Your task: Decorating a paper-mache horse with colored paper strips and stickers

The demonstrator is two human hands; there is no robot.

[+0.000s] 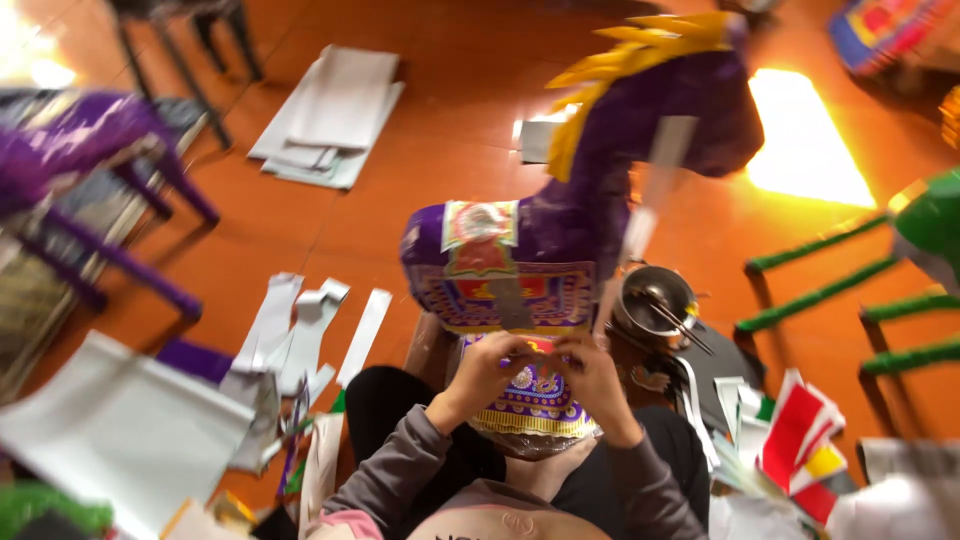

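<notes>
A purple paper horse (600,190) with a yellow fringed mane (630,60) stands in front of me on the orange floor. A patterned red, yellow and purple saddle cloth (490,280) is draped over its back. My left hand (485,370) and my right hand (590,370) meet at the lower edge of this decorated paper, fingers pinching it against the horse's side. A pale paper strip (650,210) hangs along the horse's neck. Motion blur softens the whole view.
A metal bowl with sticks (655,300) sits right of the horse. White paper strips (310,330) and sheets (330,110) lie on the floor (300,215). Another purple horse (80,160) stands left, a green one (900,260) right. Coloured paper (800,440) is piled at lower right.
</notes>
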